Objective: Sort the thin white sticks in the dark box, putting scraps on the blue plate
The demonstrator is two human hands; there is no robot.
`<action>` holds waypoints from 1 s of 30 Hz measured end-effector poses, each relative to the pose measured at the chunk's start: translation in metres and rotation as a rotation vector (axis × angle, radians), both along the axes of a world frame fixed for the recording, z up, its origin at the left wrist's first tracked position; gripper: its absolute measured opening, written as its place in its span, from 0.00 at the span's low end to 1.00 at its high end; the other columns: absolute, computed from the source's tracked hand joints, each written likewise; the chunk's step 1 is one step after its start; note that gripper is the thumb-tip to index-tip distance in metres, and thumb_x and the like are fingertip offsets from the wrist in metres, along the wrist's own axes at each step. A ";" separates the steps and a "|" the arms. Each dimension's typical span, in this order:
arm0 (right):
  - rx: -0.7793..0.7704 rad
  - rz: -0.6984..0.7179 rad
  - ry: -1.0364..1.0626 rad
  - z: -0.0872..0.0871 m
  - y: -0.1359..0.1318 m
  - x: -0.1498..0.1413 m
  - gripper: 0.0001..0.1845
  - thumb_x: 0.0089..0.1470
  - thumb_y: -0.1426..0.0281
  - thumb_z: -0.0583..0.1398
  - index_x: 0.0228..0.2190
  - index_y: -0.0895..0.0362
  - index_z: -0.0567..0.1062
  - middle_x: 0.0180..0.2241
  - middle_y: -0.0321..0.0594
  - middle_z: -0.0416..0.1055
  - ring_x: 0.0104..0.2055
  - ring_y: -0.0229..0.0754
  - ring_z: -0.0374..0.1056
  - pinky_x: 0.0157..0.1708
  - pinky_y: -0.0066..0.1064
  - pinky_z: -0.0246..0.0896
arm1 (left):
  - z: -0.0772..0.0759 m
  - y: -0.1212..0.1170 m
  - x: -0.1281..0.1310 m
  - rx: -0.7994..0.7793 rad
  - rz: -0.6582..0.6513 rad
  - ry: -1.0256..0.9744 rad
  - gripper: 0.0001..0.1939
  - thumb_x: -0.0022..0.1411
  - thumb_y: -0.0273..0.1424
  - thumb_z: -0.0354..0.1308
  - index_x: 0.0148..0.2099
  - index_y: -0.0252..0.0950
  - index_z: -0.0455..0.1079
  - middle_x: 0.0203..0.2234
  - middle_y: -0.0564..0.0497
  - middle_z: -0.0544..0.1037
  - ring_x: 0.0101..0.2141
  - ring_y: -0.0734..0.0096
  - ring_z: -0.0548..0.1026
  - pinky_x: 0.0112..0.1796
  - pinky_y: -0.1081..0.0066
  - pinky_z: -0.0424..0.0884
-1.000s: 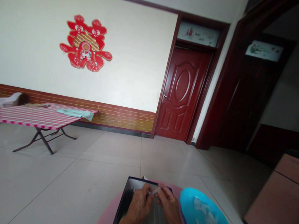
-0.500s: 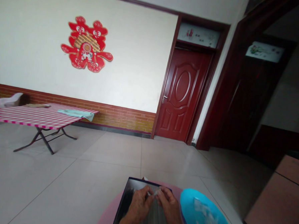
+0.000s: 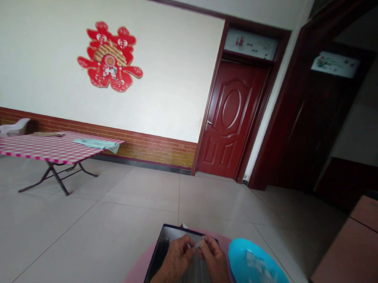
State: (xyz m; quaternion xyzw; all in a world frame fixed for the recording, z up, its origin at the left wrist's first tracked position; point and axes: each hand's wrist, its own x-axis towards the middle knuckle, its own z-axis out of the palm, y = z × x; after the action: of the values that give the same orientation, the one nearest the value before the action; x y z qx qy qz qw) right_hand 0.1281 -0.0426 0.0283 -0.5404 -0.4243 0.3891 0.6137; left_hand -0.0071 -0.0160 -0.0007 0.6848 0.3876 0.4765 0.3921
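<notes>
My left hand point(image 3: 177, 258) and my right hand point(image 3: 213, 259) meet at the bottom of the view, fingertips pinched together on a small pale piece point(image 3: 195, 245) held between them. They hover over a dark open box point(image 3: 164, 250) with thin grey contents, which rests on a pink round surface point(image 3: 136, 275). A blue bowl point(image 3: 258, 272) holding several pale pieces sits just right of my right hand.
A folding table with a red checked cloth point(image 3: 46, 149) stands at the left by the wall. A dark red door point(image 3: 230, 118) is straight ahead. A wooden cabinet point(image 3: 357, 251) stands at the right. Pale floor tiles point(image 3: 108, 221) stretch between.
My hands have stayed together over the box, the fingertips drawing slightly closer around the pale piece. The view has shifted very slightly.
</notes>
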 end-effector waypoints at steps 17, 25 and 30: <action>-0.007 0.086 0.035 -0.007 0.002 0.003 0.21 0.35 0.55 0.66 0.29 0.56 0.77 0.30 0.40 0.75 0.34 0.47 0.71 0.33 0.34 0.67 | 0.003 -0.005 0.000 0.091 0.016 0.115 0.10 0.56 0.29 0.51 0.34 0.35 0.73 0.15 0.58 0.63 0.19 0.77 0.59 0.23 0.76 0.56; 0.014 0.014 0.102 -0.010 0.003 0.003 0.23 0.36 0.52 0.66 0.31 0.56 0.75 0.27 0.37 0.74 0.29 0.43 0.69 0.30 0.32 0.66 | 0.003 -0.003 -0.001 0.125 0.050 0.116 0.16 0.60 0.37 0.49 0.41 0.35 0.75 0.17 0.56 0.68 0.20 0.74 0.62 0.24 0.75 0.61; 0.014 -0.118 0.162 0.000 0.011 0.025 0.26 0.39 0.50 0.62 0.36 0.56 0.72 0.26 0.35 0.72 0.29 0.42 0.70 0.29 0.31 0.66 | -0.004 0.002 -0.003 0.176 0.079 0.083 0.25 0.63 0.46 0.44 0.52 0.36 0.71 0.18 0.55 0.69 0.18 0.74 0.62 0.23 0.75 0.62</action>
State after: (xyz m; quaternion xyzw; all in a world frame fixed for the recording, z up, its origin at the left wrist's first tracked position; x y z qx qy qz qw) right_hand 0.1527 -0.0318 0.0282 -0.5267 -0.3433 0.3918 0.6717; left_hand -0.0102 -0.0138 -0.0044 0.7200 0.3867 0.4951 0.2950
